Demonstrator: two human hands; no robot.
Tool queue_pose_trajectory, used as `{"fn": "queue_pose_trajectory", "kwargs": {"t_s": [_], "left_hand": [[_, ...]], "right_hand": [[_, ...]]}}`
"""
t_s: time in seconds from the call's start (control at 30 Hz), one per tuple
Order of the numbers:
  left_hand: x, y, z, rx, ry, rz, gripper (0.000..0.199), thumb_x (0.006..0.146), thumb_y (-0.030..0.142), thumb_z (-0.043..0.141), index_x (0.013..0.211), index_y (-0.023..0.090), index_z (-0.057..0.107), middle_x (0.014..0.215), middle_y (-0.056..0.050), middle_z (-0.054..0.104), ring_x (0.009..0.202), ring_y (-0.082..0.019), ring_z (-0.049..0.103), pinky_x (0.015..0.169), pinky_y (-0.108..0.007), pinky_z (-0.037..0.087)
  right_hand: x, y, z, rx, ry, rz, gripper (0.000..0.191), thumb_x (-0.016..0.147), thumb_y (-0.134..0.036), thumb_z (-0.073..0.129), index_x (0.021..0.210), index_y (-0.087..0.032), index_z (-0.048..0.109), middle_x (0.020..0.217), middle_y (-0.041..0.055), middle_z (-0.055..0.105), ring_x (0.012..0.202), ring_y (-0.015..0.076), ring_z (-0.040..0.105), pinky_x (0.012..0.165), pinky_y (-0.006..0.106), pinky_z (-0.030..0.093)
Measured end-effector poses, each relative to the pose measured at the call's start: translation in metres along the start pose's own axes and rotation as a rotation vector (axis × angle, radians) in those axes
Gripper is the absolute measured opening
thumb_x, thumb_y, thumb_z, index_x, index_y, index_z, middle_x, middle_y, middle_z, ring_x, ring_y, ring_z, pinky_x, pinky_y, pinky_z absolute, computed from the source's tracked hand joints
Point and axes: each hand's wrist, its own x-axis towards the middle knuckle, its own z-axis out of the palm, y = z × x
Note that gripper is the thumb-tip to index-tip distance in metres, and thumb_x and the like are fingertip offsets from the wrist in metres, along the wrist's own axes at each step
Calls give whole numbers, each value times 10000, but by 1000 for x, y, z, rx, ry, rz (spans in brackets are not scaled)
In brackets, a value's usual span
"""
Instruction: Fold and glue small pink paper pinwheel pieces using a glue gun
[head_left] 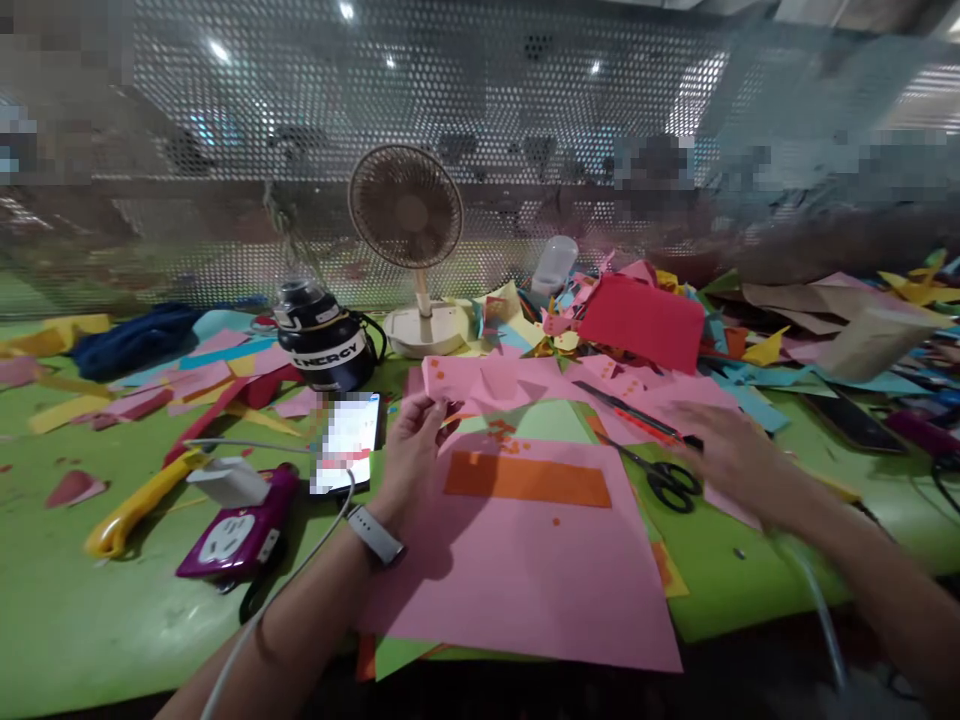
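My left hand point(414, 445), with a grey watch band on its wrist, has its fingers pinched at the lower left corner of a raised pink paper strip point(499, 383) bearing small orange dots. My right hand point(739, 465) is smeared by motion beside the red-and-black utility knife point(637, 415) and the black scissors point(671, 487); its grip is unclear. Between the hands lies a large pink sheet point(532, 590). On it rest an orange paper strip point(529, 480) and several tiny orange paper bits point(506, 437).
Left of the sheet are a lit phone point(346, 445), a purple power socket point(240, 530) with a cable, and a yellow-handled tool point(142, 505). A dark jug point(322, 340), a desk fan point(409, 210) and heaped paper scraps stand behind. Red paper point(641, 322) lies at the back right.
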Motion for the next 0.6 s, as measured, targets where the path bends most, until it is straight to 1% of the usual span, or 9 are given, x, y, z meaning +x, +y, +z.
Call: {"fn": "queue_pose_trajectory", "kwargs": {"t_s": [0.03,0.07,0.1,0.13,0.2,0.3,0.43,0.53,0.6], "left_hand": [[-1,0,0,9,-3,-9,291,631,356,800,788,197,613,828,-1,678,863,-155,653,777,-286,480],[-1,0,0,16,-6,-17,281,639,351,792,794,197,615,838,-4,680,865,-157,653,775,-286,480],[-2,-1,-1,20,-11,-25,268,646,343,786,795,197,618,848,-7,681,864,-158,653,775,-288,481],[-2,-1,-1,19,-13,-30,255,652,335,781,792,196,619,853,-8,682,859,-157,654,774,-289,483],[-2,-2,-2,8,-14,-35,227,669,322,770,783,197,619,858,-6,682,848,-150,653,773,-286,487],[0,-4,-3,-4,-28,-35,188,704,311,746,798,199,628,868,-6,677,842,-140,646,773,-279,491],[1,-6,-2,-4,-42,-39,162,720,307,729,774,192,628,819,0,664,817,-133,642,745,-263,494],[1,-7,-2,15,-39,-51,175,720,317,724,782,192,617,824,-4,670,834,-141,648,748,-267,492],[1,-7,-1,21,-34,-54,203,706,330,734,786,193,607,830,-6,672,846,-149,653,754,-276,492]], "right_hand": [[9,-28,8,14,-34,-56,637,907,-616,318,1293,-181,578,1385,152,527,1291,298,472,1050,468,400],[18,-54,16,26,-83,-112,704,868,-681,350,1336,-192,543,1441,139,467,1327,305,428,1066,472,383],[25,-77,23,31,-159,-161,780,849,-719,344,1383,-170,492,1489,163,388,1362,329,370,1081,503,353],[32,-95,30,36,-236,-194,806,853,-726,318,1422,-168,437,1518,168,326,1393,336,306,1094,517,324],[41,-118,39,35,-322,-213,846,839,-752,288,1445,-173,399,1543,176,255,1411,360,248,1104,546,286],[50,-128,48,36,-351,-202,861,838,-761,256,1449,-169,391,1544,171,251,1415,368,228,1114,559,255],[53,-125,61,103,-265,-217,831,818,-760,347,1416,-192,451,1513,146,340,1396,370,283,1125,561,237],[52,-126,69,134,-226,-251,827,795,-760,406,1365,-171,519,1463,160,424,1380,372,318,1130,566,226],[53,-127,71,164,-197,-268,811,785,-755,438,1340,-173,545,1448,155,448,1383,363,317,1140,570,201]]}}
